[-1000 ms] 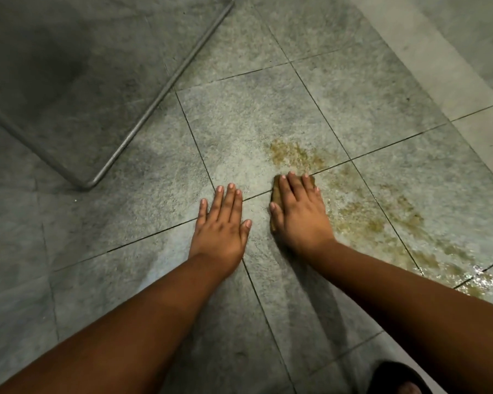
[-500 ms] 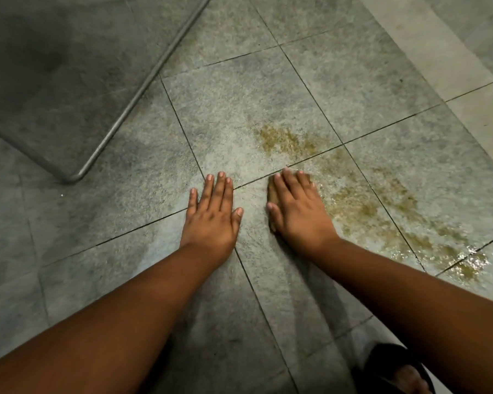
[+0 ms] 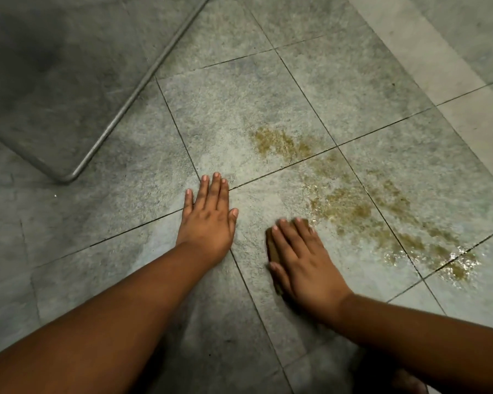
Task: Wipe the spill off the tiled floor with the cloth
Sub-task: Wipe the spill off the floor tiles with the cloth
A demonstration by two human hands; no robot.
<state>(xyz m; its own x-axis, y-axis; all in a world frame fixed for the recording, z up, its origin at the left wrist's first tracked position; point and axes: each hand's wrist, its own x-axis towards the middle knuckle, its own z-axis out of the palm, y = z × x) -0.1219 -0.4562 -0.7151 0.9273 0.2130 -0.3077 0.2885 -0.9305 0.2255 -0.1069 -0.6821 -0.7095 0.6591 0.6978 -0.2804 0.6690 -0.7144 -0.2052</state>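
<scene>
Where spill (image 3: 350, 200) spreads, grey tiled floor (image 3: 234, 109).

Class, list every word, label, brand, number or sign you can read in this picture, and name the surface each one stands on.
None: no readable text shows anywhere. The tiled floor, the spill, the cloth under the right hand, the left hand and the metal frame all bear no lettering, numbers or signs.

Grey speckled floor tiles (image 3: 239, 115) with dark grout lines; a bent metal tube frame (image 3: 131, 92) rests upper left, shadowed.
</scene>
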